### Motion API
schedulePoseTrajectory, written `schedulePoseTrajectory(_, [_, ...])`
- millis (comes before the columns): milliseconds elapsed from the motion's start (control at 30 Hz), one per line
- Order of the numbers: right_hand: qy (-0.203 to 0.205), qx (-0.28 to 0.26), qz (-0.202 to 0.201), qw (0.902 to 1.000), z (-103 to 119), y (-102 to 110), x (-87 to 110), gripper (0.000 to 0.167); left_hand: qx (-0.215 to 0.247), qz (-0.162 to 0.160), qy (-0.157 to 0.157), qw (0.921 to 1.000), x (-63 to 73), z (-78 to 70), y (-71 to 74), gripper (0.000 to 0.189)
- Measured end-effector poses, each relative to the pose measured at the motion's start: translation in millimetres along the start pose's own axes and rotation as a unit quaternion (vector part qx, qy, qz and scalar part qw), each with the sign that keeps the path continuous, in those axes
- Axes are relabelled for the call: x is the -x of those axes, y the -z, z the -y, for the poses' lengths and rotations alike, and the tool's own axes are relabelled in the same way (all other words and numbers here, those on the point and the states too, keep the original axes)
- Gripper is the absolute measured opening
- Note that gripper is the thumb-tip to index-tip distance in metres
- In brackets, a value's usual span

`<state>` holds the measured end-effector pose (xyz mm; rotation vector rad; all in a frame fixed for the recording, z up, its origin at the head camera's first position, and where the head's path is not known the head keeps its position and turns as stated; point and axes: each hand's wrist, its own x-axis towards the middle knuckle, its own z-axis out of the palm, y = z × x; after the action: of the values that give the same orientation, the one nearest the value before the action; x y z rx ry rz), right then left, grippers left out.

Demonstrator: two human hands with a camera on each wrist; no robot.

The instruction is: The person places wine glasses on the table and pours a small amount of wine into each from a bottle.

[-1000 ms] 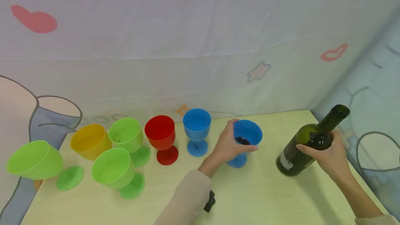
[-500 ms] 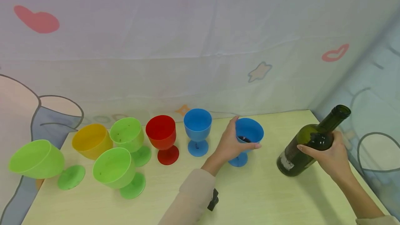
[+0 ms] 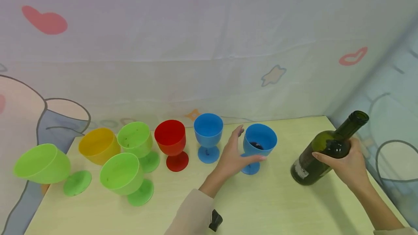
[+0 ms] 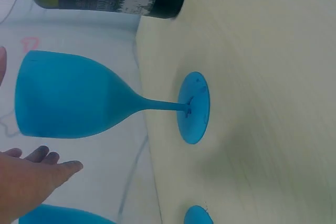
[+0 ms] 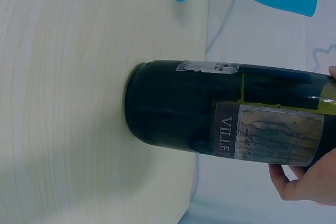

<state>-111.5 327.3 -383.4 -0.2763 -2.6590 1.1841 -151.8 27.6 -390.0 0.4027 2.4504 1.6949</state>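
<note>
A blue goblet [image 3: 266,148] with dark liquid in its bowl stands upright on the table [image 3: 277,202]. Around its left side my left hand [image 3: 230,157] spreads wide, thumb passing in front of the bowl in the head view. The left wrist view shows a gap between those fingers [image 4: 39,156] and the goblet's side. My right hand [image 3: 347,166] grips a dark green wine bottle [image 3: 321,151] at the shoulder, fingers wrapped around it. The bottle stands upright and uncorked to the right of the goblet, its worn label [image 5: 278,135] visible in the right wrist view.
Left of my left hand stand another blue goblet [image 3: 208,130] and a red goblet [image 3: 170,139]. Further left come several green goblets [image 3: 121,175] and a yellow one [image 3: 99,147]. A printed cloth [image 3: 209,46] hangs behind the table, another along its right side.
My left hand has let go of the blue goblet and drawn back left, its fingers parting from the bowl. My right hand still holds the bottle in place.
</note>
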Motion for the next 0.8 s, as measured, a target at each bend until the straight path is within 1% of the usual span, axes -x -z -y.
schedulePoseTrajectory(133, [0.001,-0.005,0.003,1.0,0.5,0.8,0.3,0.084,-0.002,0.0,-0.014,0.9999,10.7,1.0,10.0,0.09])
schedulePoseTrajectory(267, [-0.001,-0.008,0.002,1.0,1.5,0.5,1.0,0.084,-0.004,0.004,-0.025,0.9997,19.5,-1.2,20.1,0.086])
schedulePoseTrajectory(367, [-0.004,-0.005,0.0,1.0,1.5,-0.3,1.0,0.083,0.001,0.001,-0.03,0.9995,25.1,-3.1,28.4,0.081])
schedulePoseTrajectory(467, [-0.005,-0.004,0.0,1.0,1.5,-0.6,0.8,0.082,0.003,-0.007,-0.037,0.9993,29.9,-4.7,37.3,0.077])
schedulePoseTrajectory(633, [-0.004,-0.003,0.002,1.0,1.2,-0.4,0.5,0.083,-0.01,-0.026,-0.047,0.9985,36.1,-8.7,53.0,0.074])
schedulePoseTrajectory(800, [-0.002,-0.002,0.001,1.0,1.0,-0.6,1.0,0.084,-0.022,-0.053,-0.051,0.9971,37.1,-11.2,70.0,0.072])
